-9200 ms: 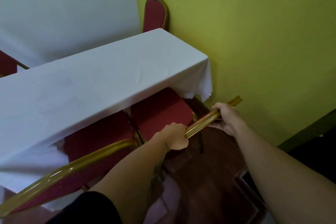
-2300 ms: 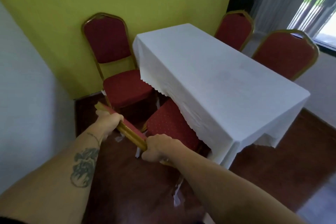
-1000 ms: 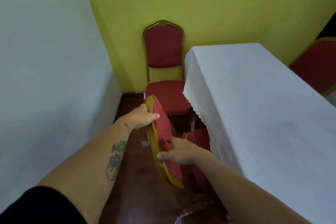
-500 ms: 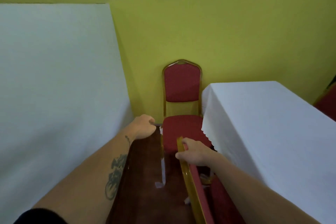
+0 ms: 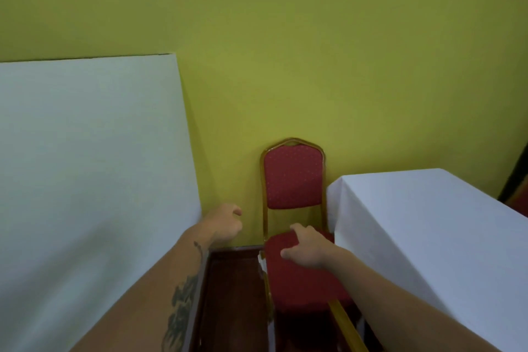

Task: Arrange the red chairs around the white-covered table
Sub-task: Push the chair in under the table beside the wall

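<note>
A red chair with a gold frame [image 5: 293,180] stands against the yellow wall, left of the white-covered table [image 5: 434,237]. My right hand [image 5: 307,246] hovers over its red seat with fingers loosely spread and nothing in it. My left hand [image 5: 225,223] is raised left of the chair, fingers curled, holding nothing. The gold top edge of a nearer chair's back [image 5: 347,326] shows at the bottom, beside my right forearm. A sliver of another red chair [image 5: 518,204] shows at the far right.
A white panel [image 5: 91,180] stands along the left. Dark wooden floor [image 5: 234,300] forms a narrow strip between the panel and the chairs. The yellow wall [image 5: 285,37] closes the far side.
My right hand has let go of the near chair's back and moved forward over the far chair's seat. My left hand has risen slightly. The view has tilted up.
</note>
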Motion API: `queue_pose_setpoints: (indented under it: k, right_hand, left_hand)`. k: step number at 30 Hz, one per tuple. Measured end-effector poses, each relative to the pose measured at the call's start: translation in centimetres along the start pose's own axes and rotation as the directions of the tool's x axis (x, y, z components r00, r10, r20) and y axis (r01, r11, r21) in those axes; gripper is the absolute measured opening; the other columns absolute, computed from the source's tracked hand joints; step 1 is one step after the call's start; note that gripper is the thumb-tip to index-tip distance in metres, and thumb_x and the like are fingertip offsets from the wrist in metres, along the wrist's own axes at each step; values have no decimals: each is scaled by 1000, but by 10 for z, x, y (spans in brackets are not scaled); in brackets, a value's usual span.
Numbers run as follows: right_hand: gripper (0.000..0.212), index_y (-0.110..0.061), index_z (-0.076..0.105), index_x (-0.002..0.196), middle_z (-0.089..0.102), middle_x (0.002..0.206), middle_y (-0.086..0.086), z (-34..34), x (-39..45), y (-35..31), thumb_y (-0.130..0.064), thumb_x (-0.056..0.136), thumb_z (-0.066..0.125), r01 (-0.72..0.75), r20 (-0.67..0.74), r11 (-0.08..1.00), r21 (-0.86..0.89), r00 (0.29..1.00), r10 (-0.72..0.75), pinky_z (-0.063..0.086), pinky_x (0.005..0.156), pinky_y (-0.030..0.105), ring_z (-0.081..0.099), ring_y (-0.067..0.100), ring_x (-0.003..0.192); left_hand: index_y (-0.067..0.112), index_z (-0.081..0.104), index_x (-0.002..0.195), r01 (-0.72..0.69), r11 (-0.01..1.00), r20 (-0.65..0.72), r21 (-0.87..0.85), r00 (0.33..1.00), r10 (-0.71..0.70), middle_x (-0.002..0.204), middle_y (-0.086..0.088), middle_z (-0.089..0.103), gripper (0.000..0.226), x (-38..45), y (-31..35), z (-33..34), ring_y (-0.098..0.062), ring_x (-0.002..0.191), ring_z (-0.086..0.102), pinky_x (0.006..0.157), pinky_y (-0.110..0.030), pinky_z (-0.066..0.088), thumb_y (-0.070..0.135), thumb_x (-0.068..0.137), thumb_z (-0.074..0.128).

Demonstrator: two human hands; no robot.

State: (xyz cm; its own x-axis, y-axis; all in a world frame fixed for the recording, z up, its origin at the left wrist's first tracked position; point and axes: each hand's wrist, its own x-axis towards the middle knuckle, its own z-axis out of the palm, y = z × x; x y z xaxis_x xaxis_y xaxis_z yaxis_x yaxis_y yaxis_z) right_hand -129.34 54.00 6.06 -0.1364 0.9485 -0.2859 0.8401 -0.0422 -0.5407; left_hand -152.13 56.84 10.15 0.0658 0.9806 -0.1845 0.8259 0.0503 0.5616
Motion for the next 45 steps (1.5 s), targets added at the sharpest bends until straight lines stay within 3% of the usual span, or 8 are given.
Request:
queue_pose_setpoints:
  k: [4, 10, 16, 19, 22, 27, 40, 45]
  right_hand:
    - [93, -21, 20, 165, 23, 167, 16, -16, 52, -9, -49, 89, 65, -19, -30, 999, 40, 999, 21, 44, 114, 54, 43, 38, 143]
    - [86, -20, 22, 164, 27, 163, 17, -54, 157, 0, -46, 93, 64, -29, -58, 993, 114, 998, 36, 47, 110, 50, 50, 36, 134]
    - [81, -17, 26, 164, 34, 160, 15, -102, 267, 14, -41, 97, 65, -77, -58, 972, 224, 994, 92, 43, 108, 41, 48, 33, 136]
    - [76, -11, 28, 162, 53, 141, 10, -115, 295, 15, -34, 99, 65, -100, -56, 946, 307, 991, 123, 44, 102, 36, 53, 25, 122]
    - [72, -10, 29, 160, 51, 126, 3, -125, 345, 18, -33, 101, 64, -158, -29, 918, 363, 983, 181, 43, 106, 38, 51, 22, 118]
    - [72, -13, 28, 161, 44, 155, 11, -139, 430, 19, -33, 101, 63, -246, -14, 890, 383, 962, 272, 40, 113, 42, 47, 30, 138]
    - [83, -8, 19, 163, 38, 160, 15, -151, 673, -9, -28, 96, 64, -418, -38, 710, 567, 848, 529, 48, 102, 56, 45, 36, 139]
    - [106, -3, -19, 161, 38, 160, 19, -144, 725, -14, -30, 96, 60, -423, -85, 517, 744, 707, 702, 46, 102, 65, 45, 42, 138]
  left_hand:
    - [15, 52, 147, -40, 997, 1, 66, 999, 40, 152, -12, 49, 50, 46, 3, -15, -31, 134, 51, 107, -36, 46, 13, 97, 48]
    - [15, 52, 147, -94, 988, -21, 121, 995, 98, 142, -15, 55, 53, 155, 16, -28, -28, 104, 63, 72, -29, 49, 12, 95, 44]
    - [17, 58, 141, -105, 982, 3, 155, 994, 106, 144, -13, 55, 49, 274, 34, -37, -29, 112, 63, 87, -34, 53, 16, 94, 44]
    - [18, 63, 136, -106, 981, -30, 164, 993, 113, 136, -12, 62, 49, 309, 37, -39, -29, 108, 65, 87, -34, 55, 16, 90, 46]
    - [19, 66, 132, -99, 977, -61, 187, 992, 112, 132, -9, 66, 47, 366, 36, -37, -29, 112, 65, 93, -38, 56, 20, 89, 46]
    - [16, 69, 123, -112, 958, -143, 265, 978, 154, 130, -8, 66, 37, 469, 20, -26, -29, 120, 60, 94, -39, 52, 20, 94, 47]
    - [14, 36, 151, -177, 977, 65, 121, 983, 170, 148, -9, 46, 62, 684, -31, 27, -31, 135, 43, 107, -45, 41, 29, 93, 54]
    - [18, 50, 140, -160, 986, 172, -56, 971, 167, 137, -8, 57, 53, 723, -31, 38, -29, 125, 53, 104, -42, 47, 27, 88, 59]
